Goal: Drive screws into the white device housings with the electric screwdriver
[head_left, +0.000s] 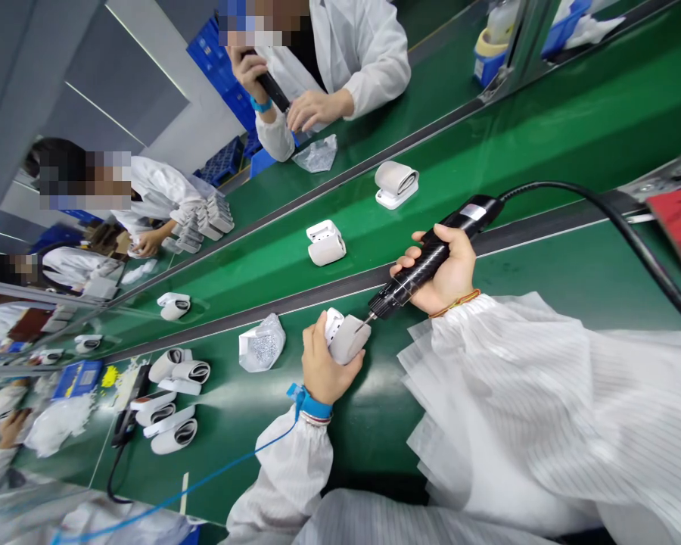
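Note:
My left hand [324, 365], with a blue wrist strap, grips a white and light grey device [349, 339] over the green table. Wrapped around a black electric screwdriver [425, 265], my right hand [451, 272] holds it tilted down to the left. The thin bit of the tool reaches the grey part of the device; whether it touches a screw is too small to tell. A clear plastic bag of small metal pieces [262, 344] lies left of my left hand.
Similar devices sit on the green belt [250, 295] beyond, and several more [173, 431] at the left near another black tool [130, 409]. A black cable [624, 227] arches to the right. A person [368, 60] works across the belt; others are at the left.

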Demonstrator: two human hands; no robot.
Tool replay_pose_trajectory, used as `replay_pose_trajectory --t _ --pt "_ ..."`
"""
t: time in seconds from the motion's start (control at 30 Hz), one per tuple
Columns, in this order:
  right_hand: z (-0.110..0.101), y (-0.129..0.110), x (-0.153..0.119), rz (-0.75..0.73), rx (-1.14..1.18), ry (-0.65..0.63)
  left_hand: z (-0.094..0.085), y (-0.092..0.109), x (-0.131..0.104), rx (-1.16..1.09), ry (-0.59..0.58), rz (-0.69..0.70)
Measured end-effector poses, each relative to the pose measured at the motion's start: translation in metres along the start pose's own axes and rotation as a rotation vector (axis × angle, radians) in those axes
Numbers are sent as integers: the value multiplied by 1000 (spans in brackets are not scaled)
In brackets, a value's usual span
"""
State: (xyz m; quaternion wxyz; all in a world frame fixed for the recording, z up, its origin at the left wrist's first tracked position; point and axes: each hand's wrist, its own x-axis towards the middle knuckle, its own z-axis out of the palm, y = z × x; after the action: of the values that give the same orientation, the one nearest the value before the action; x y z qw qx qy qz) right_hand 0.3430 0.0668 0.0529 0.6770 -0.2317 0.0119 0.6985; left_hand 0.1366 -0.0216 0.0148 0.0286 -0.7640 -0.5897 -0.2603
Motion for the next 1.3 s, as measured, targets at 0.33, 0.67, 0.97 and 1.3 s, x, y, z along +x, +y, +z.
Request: replay_pose_trajectory --t 0.33,0.67,0.97,1.3 --pt "16 0 -25 -90 -128 -158 -38 20 -1 120 -378 75" --pt "16 12 -37 -188 -186 -285 -38 22 8 190 -473 128" --pt "15 16 -40 -213 -218 -299 -37 23 11 203 -487 148" --pt "13 15 -38 -238 -224 -332 -41 27 13 236 -541 140"
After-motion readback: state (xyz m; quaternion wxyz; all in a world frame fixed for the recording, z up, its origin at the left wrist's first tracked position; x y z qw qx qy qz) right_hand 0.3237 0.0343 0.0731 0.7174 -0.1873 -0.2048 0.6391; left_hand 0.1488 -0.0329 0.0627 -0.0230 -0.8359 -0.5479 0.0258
